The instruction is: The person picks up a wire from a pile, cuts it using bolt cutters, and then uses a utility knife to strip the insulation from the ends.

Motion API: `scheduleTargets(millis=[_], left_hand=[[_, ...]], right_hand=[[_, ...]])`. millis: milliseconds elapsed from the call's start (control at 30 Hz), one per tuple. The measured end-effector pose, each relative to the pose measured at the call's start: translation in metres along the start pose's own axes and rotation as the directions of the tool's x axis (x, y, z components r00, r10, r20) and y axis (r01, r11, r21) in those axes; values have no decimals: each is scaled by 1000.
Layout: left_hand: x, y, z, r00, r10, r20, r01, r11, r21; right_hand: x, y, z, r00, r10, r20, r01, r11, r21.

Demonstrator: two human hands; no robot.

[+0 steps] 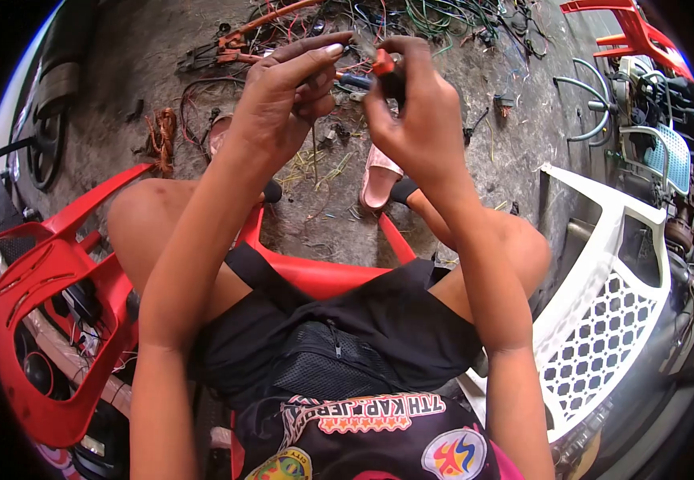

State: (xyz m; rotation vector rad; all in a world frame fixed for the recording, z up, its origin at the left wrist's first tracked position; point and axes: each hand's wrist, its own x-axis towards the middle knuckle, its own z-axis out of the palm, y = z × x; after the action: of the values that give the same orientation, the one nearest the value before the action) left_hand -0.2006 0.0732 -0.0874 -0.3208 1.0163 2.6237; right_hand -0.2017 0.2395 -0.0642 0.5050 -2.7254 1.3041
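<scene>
My left hand [279, 92] is raised in front of me, thumb and forefinger pinched together, the other fingers curled under. A tiny dark piece shows at its fingertips; I cannot tell what it is. Level with it and a short gap to the right, my right hand [427, 108] is closed around a small red-and-black tool [384, 62]. The palm and fingers hide much of this tool, and its red end faces my left hand. Beneath both hands, loose wires and scraps lie on the concrete floor [315, 212].
Green wires [443, 18] and an orange-handled tool [271, 18] lie ahead on the floor. A copper-coloured wire bundle [161, 136] is at left. Red plastic chair [31, 284] stands left, white plastic chair [603, 320] right. Pink slippers [379, 182] are on my feet.
</scene>
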Motion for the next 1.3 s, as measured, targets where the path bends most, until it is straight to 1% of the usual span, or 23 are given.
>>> scheduleTargets(millis=[33, 67, 100, 133, 167, 200, 233, 300, 333, 433, 467, 533, 567, 633, 667, 733, 833, 967, 1033, 1067, 1133, 1233, 1300], left_hand=[[-1, -2, 2, 1000, -14, 0, 14, 1000, -15], [-1, -2, 3, 1000, -17, 5, 17, 1000, -17], [-2, -3, 4, 999, -36, 40, 38, 997, -62], [-2, -3, 4, 996, -52, 74, 60, 993, -106], [-2, -4, 3, 996, -53, 74, 61, 992, -106], [-1, -4, 3, 992, -78, 104, 93, 984, -155], [-1, -5, 5, 986, -102, 134, 128, 971, -202], [-4, -6, 7, 985, -120, 126, 146, 965, -220], [-6, -7, 8, 984, -138, 117, 162, 958, -236], [-9, -14, 9, 981, -119, 154, 158, 951, -267], [-11, -14, 12, 981, -122, 153, 160, 950, -268], [-14, -12, 16, 993, -114, 8, 113, 972, -208], [-13, -12, 13, 993, -114, 8, 113, 972, -208], [-12, -12, 10, 995, -51, 90, 67, 980, -185], [-13, -12, 10, 995, -51, 90, 67, 980, -186], [-16, -14, 13, 999, -37, 19, 39, 986, -161], [-18, -14, 14, 1000, -29, 8, 29, 989, -146], [-19, -14, 10, 997, -46, 67, 56, 984, -171], [-19, -12, 11, 991, -87, 98, 108, 965, -240], [-20, -11, 14, 991, -88, 99, 110, 965, -240], [-21, -10, 20, 991, -131, 2, 127, 957, -260], [-17, -10, 24, 989, -150, 11, 147, 941, -304], [-13, -10, 25, 986, -166, -4, 157, 940, -304]], right_hand=[[2, 2, 0, 997, -80, -4, 78, 980, -181], [3, 3, 0, 987, -159, 8, 151, 923, -355], [2, 4, 1, 990, -137, 17, 132, 901, -414], [2, 4, 1, 991, -136, 16, 130, 900, -416], [1, 4, 2, 994, -106, 22, 104, 880, -463], [2, 4, 2, 997, -76, 26, 79, 857, -509], [2, 5, 2, 997, -74, 27, 78, 857, -510], [3, 7, 0, 991, -132, -2, 110, 834, -540], [3, 8, 0, 992, -130, -2, 108, 833, -542], [4, 10, 0, 987, -162, 3, 142, 855, -499], [5, 10, -1, 986, -162, 32, 156, 860, -485], [5, 9, -1, 985, -161, 60, 170, 865, -471], [6, 9, -2, 987, -149, 67, 163, 869, -467], [7, 9, -2, 988, -137, 75, 156, 872, -463], [8, 10, -2, 989, -131, 67, 147, 870, -470], [9, 12, -3, 990, -125, 60, 138, 868, -477], [9, 12, -4, 985, -156, 71, 170, 865, -471], [8, 10, -4, 986, -157, 57, 162, 816, -554], [8, 9, -3, 986, -161, 42, 156, 802, -576], [8, 9, -2, 987, -159, 17, 137, 782, -608], [9, 7, -3, 987, -160, -8, 118, 760, -640], [11, 4, -6, 986, -165, -25, 104, 726, -680], [13, 3, -5, 993, -117, -25, 65, 706, -705]])
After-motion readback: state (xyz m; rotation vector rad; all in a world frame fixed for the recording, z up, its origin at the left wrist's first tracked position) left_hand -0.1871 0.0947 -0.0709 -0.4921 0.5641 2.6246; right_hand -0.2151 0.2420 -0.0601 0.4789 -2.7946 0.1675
